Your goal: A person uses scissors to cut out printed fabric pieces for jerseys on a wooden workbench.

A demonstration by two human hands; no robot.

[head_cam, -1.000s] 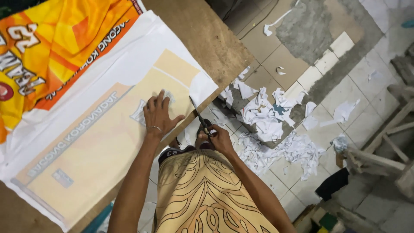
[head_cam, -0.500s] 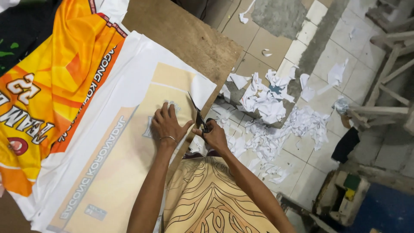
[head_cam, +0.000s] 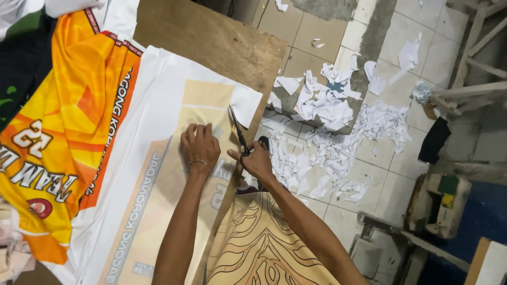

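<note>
**Scissors at the edge of a printed cloth sheet**

A worn brown wooden tabletop [head_cam: 211, 42] fills the upper left and middle, its right edge running down towards the person. To the right of it lies a floor of pale square tiles [head_cam: 311, 58], strewn with a heap of white cut scraps [head_cam: 327, 105] that spreads from just beside the table out towards a rough wooden frame [head_cam: 475, 79] at the far right.

On the table lies a large white cloth sheet printed with a beige panel and grey lettering [head_cam: 158, 174], reaching to the table's right edge. Overlapping its left side is an orange and yellow printed jersey piece with white lettering [head_cam: 58, 137].

The left hand [head_cam: 199, 145] lies flat on the beige panel, fingers spread and pressing the cloth down, a thin bracelet at the wrist. Just to its right, the right hand [head_cam: 257, 161] is closed around the handles of a pair of dark-handled metal scissors [head_cam: 240, 134]. The blades point away from the person and lie along the sheet's edge near the table's edge; whether they are parted or together cannot be told. The two hands are near each other but not touching
</note>
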